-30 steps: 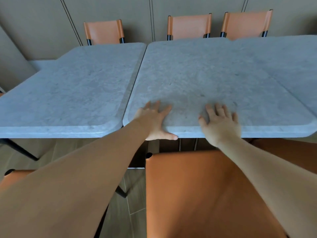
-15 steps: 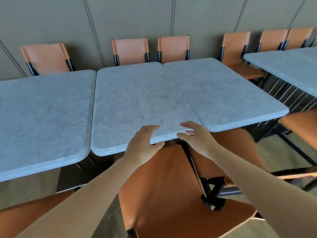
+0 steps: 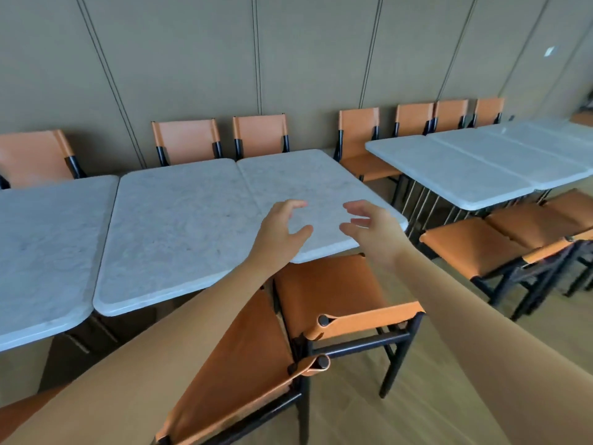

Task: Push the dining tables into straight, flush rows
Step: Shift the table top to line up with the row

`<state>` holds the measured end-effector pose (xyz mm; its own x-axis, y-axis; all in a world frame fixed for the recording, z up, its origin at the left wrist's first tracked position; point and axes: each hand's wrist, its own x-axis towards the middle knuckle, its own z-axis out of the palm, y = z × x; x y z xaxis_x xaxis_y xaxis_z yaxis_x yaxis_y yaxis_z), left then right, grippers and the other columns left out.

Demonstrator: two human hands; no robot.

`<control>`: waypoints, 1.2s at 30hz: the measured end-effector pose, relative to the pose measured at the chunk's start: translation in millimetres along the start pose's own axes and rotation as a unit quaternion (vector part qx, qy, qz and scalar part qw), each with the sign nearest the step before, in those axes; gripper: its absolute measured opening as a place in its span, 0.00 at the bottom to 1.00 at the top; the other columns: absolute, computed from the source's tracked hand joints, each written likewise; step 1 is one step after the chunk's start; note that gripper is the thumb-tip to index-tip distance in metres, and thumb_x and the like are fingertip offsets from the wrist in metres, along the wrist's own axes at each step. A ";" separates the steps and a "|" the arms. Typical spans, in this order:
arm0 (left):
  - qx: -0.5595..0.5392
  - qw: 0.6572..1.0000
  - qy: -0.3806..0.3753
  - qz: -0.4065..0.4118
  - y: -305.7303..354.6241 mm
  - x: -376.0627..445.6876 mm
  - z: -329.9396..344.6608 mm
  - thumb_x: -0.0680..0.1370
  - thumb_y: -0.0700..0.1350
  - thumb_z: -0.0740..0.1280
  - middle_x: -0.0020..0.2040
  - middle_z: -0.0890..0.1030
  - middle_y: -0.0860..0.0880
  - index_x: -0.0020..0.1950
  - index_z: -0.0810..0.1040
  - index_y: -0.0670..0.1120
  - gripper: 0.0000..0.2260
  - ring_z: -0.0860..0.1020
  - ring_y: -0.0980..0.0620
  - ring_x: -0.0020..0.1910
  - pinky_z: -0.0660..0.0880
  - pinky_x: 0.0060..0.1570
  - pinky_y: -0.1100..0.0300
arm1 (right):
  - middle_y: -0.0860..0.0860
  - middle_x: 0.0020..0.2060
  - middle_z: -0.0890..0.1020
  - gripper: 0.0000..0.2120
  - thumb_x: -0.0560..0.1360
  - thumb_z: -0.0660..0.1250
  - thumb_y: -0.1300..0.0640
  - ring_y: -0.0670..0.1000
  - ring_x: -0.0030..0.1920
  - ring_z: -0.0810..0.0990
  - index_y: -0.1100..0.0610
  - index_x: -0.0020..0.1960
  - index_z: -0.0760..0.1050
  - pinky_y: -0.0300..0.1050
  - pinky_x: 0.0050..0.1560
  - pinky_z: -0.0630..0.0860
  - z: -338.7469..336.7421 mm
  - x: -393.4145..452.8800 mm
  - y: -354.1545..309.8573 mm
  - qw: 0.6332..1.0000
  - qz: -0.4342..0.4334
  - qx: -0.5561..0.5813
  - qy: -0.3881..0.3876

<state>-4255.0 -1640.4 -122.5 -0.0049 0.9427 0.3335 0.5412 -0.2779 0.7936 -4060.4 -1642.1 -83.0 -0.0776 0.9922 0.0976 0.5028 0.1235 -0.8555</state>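
Worktops of grey-white marble with rounded corners [image 3: 179,220], three in the near row, long axes running toward the wall, edges side by side. Left hand [image 3: 279,231] and right hand [image 3: 372,229] hover above the rightmost top's near corner, fingers loosely spread, grip released, holding nothing. Orange leather chairs [image 3: 340,293], two, directly below.

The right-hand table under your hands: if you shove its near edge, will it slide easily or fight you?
The table probably fights you: its thick stone-look top suggests weight. The smooth rounded edge may give open hands little purchase. It likely moves as one stiff slab, though the chair tucked under it could snag.
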 end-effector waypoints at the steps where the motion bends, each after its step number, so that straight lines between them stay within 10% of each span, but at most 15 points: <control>1: -0.006 1.000 0.007 -0.008 10.7 4.0 19.4 0.79 0.44 0.70 0.67 0.73 0.52 0.69 0.74 0.50 0.18 0.70 0.58 0.63 0.67 0.61 0.64 | 0.48 0.66 0.76 0.19 0.78 0.70 0.58 0.50 0.65 0.77 0.52 0.69 0.75 0.44 0.58 0.73 -22.2 -0.6 9.4 1.000 -0.002 -0.010 -0.006; 14: 0.044 0.998 -0.021 -0.039 60.4 55.1 186.4 0.78 0.46 0.70 0.62 0.72 0.58 0.59 0.80 0.53 0.10 0.72 0.56 0.64 0.70 0.64 0.60 | 0.48 0.63 0.78 0.14 0.78 0.69 0.57 0.49 0.63 0.78 0.47 0.62 0.77 0.43 0.59 0.71 -190.7 54.1 128.5 0.996 0.009 -0.075 -0.050; 32: 0.162 0.955 -0.096 -0.229 -113.6 214.7 266.2 0.77 0.49 0.71 0.66 0.72 0.55 0.60 0.78 0.54 0.12 0.72 0.53 0.67 0.70 0.67 0.55 | 0.46 0.66 0.75 0.20 0.75 0.72 0.59 0.46 0.66 0.74 0.46 0.64 0.75 0.31 0.42 0.70 -109.4 325.2 243.3 0.965 0.033 -0.124 -0.231; 36: 0.203 0.937 -0.120 -0.256 -160.0 251.2 283.8 0.76 0.52 0.71 0.71 0.68 0.54 0.66 0.74 0.54 0.19 0.68 0.51 0.70 0.65 0.68 0.56 | 0.47 0.68 0.70 0.26 0.75 0.71 0.57 0.47 0.53 0.75 0.46 0.71 0.70 0.35 0.40 0.75 -75.7 382.5 278.2 0.943 0.037 -0.167 -0.285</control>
<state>-4104.2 -1306.8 -310.1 -0.1888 0.9611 -0.2017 0.7948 0.2702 0.5434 -3885.0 -1226.9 -245.2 -0.4332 0.8401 -0.3265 0.7611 0.1470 -0.6318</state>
